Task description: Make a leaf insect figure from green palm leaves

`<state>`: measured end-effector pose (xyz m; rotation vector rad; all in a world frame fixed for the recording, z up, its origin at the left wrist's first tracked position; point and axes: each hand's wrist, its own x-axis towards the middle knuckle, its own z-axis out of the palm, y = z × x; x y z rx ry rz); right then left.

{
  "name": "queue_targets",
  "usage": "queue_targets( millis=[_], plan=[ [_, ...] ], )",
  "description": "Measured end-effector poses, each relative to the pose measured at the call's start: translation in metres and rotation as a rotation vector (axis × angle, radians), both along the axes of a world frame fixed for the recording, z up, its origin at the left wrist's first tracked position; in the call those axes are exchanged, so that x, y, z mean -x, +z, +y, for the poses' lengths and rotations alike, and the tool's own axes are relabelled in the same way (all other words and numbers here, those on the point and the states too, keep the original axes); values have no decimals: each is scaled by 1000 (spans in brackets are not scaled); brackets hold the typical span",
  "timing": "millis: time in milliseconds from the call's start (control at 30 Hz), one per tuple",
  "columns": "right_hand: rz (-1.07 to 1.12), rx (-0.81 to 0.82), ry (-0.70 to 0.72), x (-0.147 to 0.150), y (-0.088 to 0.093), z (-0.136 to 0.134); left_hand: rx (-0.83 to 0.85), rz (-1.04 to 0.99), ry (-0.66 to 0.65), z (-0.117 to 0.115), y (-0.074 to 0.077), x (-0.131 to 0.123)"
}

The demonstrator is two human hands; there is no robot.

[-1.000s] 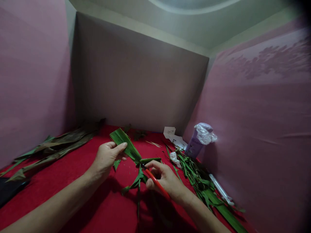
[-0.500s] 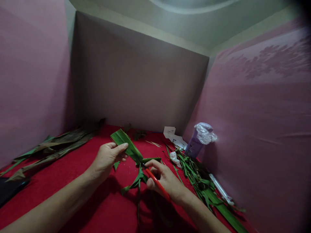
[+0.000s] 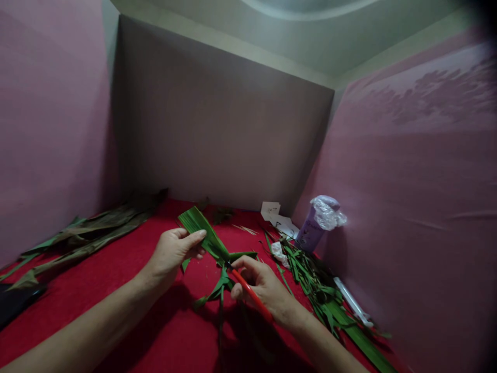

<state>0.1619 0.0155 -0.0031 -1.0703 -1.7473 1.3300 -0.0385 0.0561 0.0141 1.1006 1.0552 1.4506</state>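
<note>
My left hand (image 3: pixel 174 251) pinches a broad green leaf strip (image 3: pixel 207 235) between thumb and fingers, left of centre. The strip slants down to the right. Closed around a red-handled tool (image 3: pixel 252 294) is my right hand (image 3: pixel 264 290); the tool's dark tip touches the strip's lower end, and its exact shape there is too small to tell. Below that point, a small green leaf piece with folded ends (image 3: pixel 220 285) hangs on a thin dark stem (image 3: pixel 221 321). Another short leaf piece (image 3: pixel 244 255) sticks out right, just above my right fingers.
Dried and green leaves (image 3: pixel 93 228) lie on the red cloth (image 3: pixel 155 331) at left, near a dark flat object (image 3: pixel 19 303). On the right are cut leaf strips (image 3: pixel 310 282), a purple container (image 3: pixel 312 225) with clear plastic, white papers (image 3: pixel 283 225) and a whitish wrapped item (image 3: pixel 352 300).
The leaf strip and my left hand have shifted very slightly right. My right thumb has moved a little up and left along the tool.
</note>
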Motion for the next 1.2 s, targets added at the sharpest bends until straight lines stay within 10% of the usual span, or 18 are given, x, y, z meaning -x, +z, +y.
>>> queue_targets(
  millis=[800, 1200],
  plan=[
    [26, -15, -47, 3, 5, -3, 6, -25, 9, 1, 0, 0],
    [4, -213, -136, -7, 2, 4, -101, -203, 221, 14, 36, 44]
  ],
)
